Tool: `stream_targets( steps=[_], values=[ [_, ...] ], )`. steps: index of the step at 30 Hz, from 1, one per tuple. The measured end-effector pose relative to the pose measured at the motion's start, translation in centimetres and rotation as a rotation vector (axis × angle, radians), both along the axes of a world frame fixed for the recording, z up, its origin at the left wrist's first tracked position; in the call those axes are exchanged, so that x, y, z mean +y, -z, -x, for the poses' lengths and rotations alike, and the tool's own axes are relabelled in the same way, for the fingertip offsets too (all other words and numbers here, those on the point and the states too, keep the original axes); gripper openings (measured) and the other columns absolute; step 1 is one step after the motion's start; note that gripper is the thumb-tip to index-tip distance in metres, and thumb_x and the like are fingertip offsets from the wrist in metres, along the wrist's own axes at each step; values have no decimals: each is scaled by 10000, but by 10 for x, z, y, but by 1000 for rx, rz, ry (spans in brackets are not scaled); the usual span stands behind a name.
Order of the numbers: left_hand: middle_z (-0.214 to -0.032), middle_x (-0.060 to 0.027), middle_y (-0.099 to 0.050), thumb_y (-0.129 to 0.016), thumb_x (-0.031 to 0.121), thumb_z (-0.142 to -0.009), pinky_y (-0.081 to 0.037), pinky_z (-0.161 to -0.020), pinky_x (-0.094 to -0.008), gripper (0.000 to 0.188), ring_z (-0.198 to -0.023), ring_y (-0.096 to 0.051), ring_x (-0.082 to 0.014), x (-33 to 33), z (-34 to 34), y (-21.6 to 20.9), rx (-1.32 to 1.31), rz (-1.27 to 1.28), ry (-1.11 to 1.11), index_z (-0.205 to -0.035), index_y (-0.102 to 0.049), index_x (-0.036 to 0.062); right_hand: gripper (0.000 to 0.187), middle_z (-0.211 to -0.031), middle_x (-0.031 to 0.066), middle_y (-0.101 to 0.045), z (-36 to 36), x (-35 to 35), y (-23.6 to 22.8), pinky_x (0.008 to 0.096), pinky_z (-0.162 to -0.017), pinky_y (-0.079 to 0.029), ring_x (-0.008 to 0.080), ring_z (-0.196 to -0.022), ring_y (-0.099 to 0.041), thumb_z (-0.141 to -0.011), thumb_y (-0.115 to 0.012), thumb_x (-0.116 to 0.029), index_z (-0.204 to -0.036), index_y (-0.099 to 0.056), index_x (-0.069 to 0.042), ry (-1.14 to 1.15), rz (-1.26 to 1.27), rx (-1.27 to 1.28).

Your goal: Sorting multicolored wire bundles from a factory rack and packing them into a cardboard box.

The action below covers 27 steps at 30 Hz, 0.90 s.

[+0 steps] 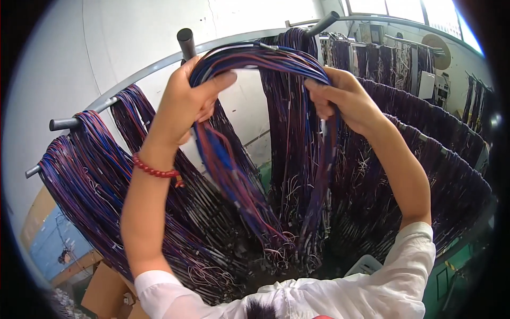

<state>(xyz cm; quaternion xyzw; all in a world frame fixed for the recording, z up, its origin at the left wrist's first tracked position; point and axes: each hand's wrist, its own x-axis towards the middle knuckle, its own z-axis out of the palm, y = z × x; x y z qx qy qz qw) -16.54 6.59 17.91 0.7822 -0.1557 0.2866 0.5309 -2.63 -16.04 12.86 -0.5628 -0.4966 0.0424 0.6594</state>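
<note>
Both my arms are raised in front of me, holding up a thick bundle of wires (260, 57) in blue, red, black and white. My left hand (197, 98) is closed round the bundle's left side, its thumb lying across toward the middle. On the other side my right hand (342, 95) grips the same bundle. Between the hands the wires arch over, and their two ends hang down below. Just behind my left hand a dark-capped rack peg (186, 43) sticks up. More wires (284, 114) hang from the rack behind the arch.
Wire bundles (87, 159) drape over pegs (64, 124) at the left. Long rows of hanging wires (414, 154) fill the right. A curved metal rail (154, 66) runs behind. Lower left is a cardboard box (106, 290); a pale plastic bin (365, 265) sits at the lower right.
</note>
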Motion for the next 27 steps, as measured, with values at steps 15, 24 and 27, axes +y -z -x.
stream_targets(
  steps=[15,24,27],
  values=[
    [-634,-23,-499,-742,105,-716,-324,-401,-203,460,-474,-429,-81,105,-24,-60,-350,16,-470,-1043,-447,-27,255,-611,-57,-425,-19,124,-80,181,-400,-252,9,-465,-311,-873,-631,-172,-686,-472,-100,-162,-174,39],
    [-643,10,-489,-589,157,-881,-364,-505,-227,139,-517,-453,-68,97,-24,221,186,313,95,-926,-562,28,200,-540,-59,-398,-21,151,79,220,-418,-276,41,-429,-354,-869,-605,-201,-732,-500,-99,-536,68,370],
    [-640,15,-517,-589,187,-891,-368,-504,-207,174,-532,-481,-59,103,20,326,406,330,-58,-827,-574,26,162,-573,3,-509,-2,135,170,239,-445,-414,97,-453,-495,-741,-669,-133,-786,-553,-29,-506,242,369]
  ],
)
